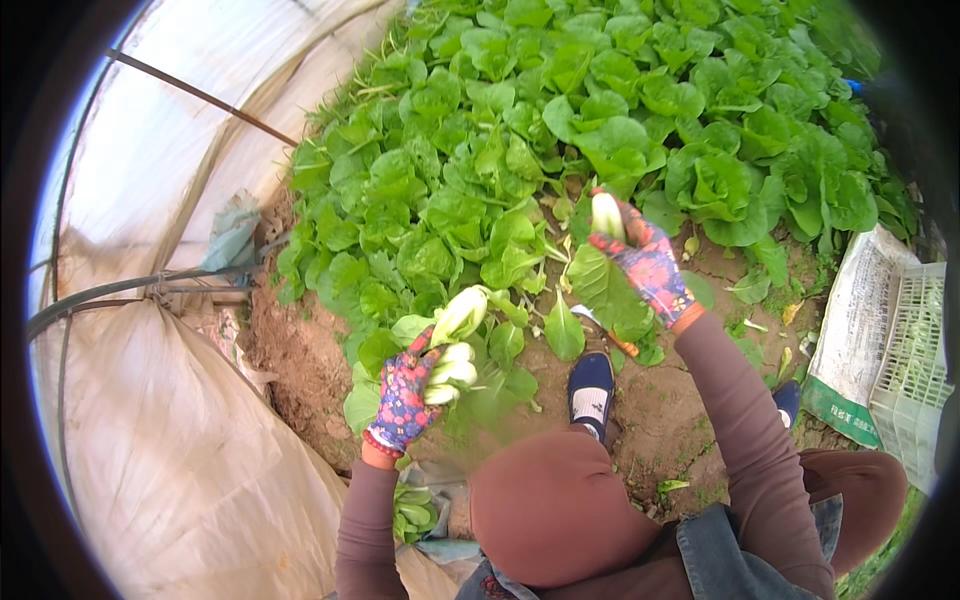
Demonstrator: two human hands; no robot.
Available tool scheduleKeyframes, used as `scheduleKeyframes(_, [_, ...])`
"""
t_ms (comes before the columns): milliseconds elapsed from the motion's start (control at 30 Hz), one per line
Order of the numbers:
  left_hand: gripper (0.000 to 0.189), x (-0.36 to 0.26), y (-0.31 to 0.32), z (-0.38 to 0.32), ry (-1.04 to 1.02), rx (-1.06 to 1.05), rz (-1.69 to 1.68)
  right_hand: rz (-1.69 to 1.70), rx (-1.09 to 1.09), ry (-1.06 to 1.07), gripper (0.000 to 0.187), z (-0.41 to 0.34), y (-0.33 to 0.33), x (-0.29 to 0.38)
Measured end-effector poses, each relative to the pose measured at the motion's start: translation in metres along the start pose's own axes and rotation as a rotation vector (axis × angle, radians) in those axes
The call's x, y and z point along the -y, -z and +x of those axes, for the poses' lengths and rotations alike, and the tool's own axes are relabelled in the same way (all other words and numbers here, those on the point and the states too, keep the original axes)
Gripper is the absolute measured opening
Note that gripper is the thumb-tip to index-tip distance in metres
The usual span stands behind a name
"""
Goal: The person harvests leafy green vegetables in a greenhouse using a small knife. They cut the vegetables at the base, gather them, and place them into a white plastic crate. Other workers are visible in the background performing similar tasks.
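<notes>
My left hand, in a floral glove, is closed around a bunch of leafy green vegetables with pale, thick stems. My right hand, gloved alike, grips another leafy green by its pale stem end, and its broad leaves hang below the hand. A knife with an orange handle lies on the soil just beyond my shoe, partly behind those leaves. In front of both hands, dense leafy green plants grow in the bed.
Plastic greenhouse sheeting with metal poles stands at the left. At the right are a white printed sack and a white plastic crate. More greens lie behind my left forearm. Loose leaves dot the soil near my shoe.
</notes>
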State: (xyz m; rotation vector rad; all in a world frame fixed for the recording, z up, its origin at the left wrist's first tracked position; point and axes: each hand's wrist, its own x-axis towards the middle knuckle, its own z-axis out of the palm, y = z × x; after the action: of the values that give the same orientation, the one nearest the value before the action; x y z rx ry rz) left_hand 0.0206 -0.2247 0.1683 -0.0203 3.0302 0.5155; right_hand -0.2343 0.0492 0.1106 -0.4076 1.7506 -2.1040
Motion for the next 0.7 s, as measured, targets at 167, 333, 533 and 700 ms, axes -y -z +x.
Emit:
scheduleKeyframes(167, [0.072,-0.057,0.050,0.092,-0.369,-0.079,-0.285,0.099,0.004,0.029,0.057,-0.012,-0.018,0.081])
scheduleKeyframes(333, [0.105,-0.127,0.073,0.150,-0.369,0.144,-0.811,0.221,0.182,0.129,0.054,-0.024,0.033,0.173])
scheduleKeyframes(533, [0.106,-0.203,0.070,0.164,-0.357,0.343,-1.319,-0.464,-0.143,0.389,0.052,-0.046,0.112,0.254])
scheduleKeyframes(700, [0.110,-0.252,0.040,0.158,-0.316,0.496,-1.502,-0.206,0.092,0.241,0.085,-0.091,0.118,0.245])
